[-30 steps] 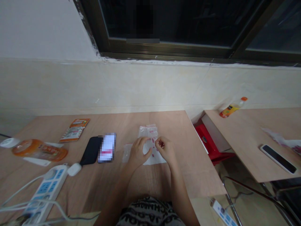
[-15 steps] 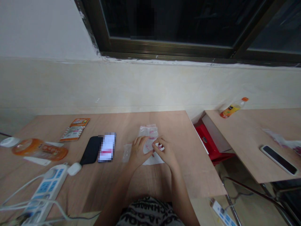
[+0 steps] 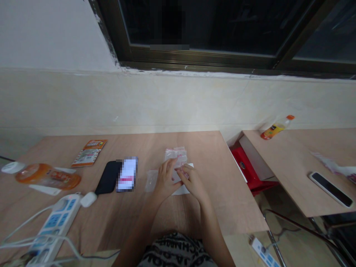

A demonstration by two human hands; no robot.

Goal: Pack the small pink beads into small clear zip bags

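The left hand and the right hand come together near the middle of the worktop, with both forearms angling inward from the bottom of the view. The left hand is half closed, its fingers bent and pointing forward over a clear plastic bag with red print. Whether it grips the bag or only presses on it, I cannot tell. The right hand is more tightly curled, its fingertips pinched together at the bag's lower part, which is partly hidden by both hands. The bag lies on a white sheet of paper, just ahead of the worktop's near edge. A small clear plastic bag lies just beside the left hand.

Further left are a smartphone with a pixelated screen, touching a black phone case, and an orange printed packet near the worktop's back edge. An orange packaged item and a white power strip sit by the left edge. Past the right edge, a second desk carries a bottle with an orange cap and a black phone.
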